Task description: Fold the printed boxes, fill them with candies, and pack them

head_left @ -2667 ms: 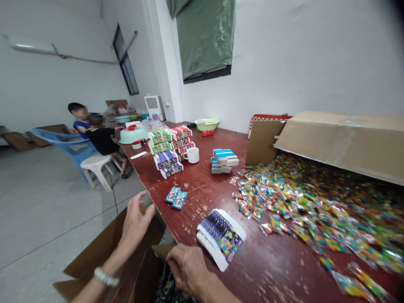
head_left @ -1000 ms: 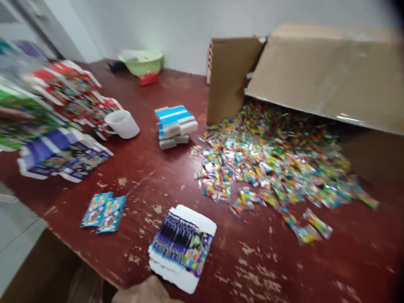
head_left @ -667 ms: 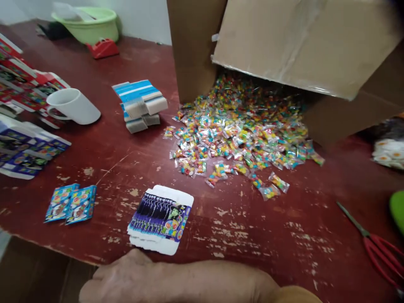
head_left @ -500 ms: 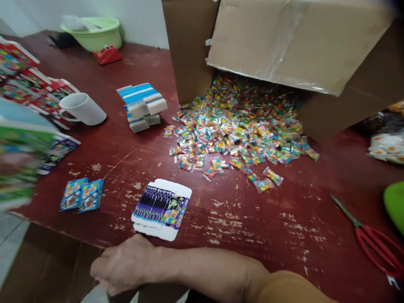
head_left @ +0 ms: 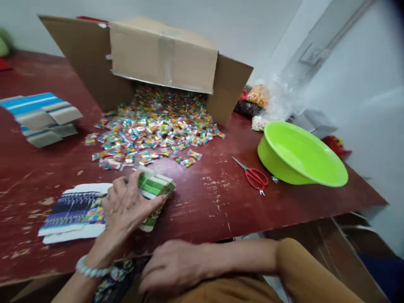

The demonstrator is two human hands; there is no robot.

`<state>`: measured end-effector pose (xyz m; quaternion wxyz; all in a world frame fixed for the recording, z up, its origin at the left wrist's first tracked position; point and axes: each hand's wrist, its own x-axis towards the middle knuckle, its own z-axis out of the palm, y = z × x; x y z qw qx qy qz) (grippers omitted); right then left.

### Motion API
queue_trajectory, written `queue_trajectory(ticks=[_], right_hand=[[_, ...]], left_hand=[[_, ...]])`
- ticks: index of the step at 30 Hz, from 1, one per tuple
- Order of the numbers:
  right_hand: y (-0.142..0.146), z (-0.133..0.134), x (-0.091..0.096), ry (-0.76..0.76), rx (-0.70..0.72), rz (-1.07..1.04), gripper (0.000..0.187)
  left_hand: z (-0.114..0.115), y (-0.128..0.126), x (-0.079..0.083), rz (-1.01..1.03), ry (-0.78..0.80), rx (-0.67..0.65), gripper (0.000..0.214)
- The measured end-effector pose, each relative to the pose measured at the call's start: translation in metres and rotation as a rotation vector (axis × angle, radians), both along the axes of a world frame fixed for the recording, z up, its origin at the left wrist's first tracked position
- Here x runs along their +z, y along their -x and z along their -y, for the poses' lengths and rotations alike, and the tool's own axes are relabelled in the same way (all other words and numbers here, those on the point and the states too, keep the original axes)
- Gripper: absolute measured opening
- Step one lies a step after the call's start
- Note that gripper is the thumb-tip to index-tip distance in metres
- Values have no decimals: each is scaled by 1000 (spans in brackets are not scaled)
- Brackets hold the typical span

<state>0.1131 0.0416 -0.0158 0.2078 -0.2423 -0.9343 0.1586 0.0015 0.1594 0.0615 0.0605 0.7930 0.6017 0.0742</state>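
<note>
My left hand (head_left: 124,200), with a pale bead bracelet on its wrist, grips a stack of green printed flat cartons (head_left: 156,185) over the table, thumb on the near side and fingers on the far side. Just left of it, partly behind the hand, a fanned pile of purple flat cartons (head_left: 72,210) lies on the table. My right hand (head_left: 173,267) rests low at the table's front edge with its fingers curled in and nothing visible in them; the fingertips are hidden. Beyond both hands, small clear bags of colourful candy (head_left: 158,130) spill from a tipped cardboard box (head_left: 139,52).
Bundled blue and white cartons (head_left: 44,115) stand at the left. To the right lie red-handled scissors (head_left: 254,176) beside a bright green basin (head_left: 303,155). Behind the basin are plastic-bagged goods (head_left: 259,99). The dark red table (head_left: 202,214) has worn patches.
The view has turned right, bringing the green basin in. My left hand has brought the green cartons from the far left to beside the purple pile. My right hand stays low at the table edge.
</note>
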Motion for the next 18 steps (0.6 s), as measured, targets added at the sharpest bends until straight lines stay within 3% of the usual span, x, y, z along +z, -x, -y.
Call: queue_trajectory(ticks=[3, 6, 9, 12, 15, 18], right_hand=[[-115, 38, 9, -102, -671, -86, 18], [-218, 59, -5, -241, -1240, 35, 25], [-274, 70, -34, -304, -1431, 173, 32], [-291, 76, -49, -261, -1505, 279, 33], [-296, 75, -41, -154, -1564, 305, 36], [-304, 71, -26, -46, -1580, 269, 39]], left_hand=[[14, -10, -8, -77, -64, -81, 87], [17, 7, -20, 53, -25, -174, 77], [12, 34, -31, 328, 44, -260, 55], [14, 49, -34, 425, 100, -313, 46], [29, 41, -29, 334, 85, -258, 47], [49, 14, -23, 196, -17, -135, 73]])
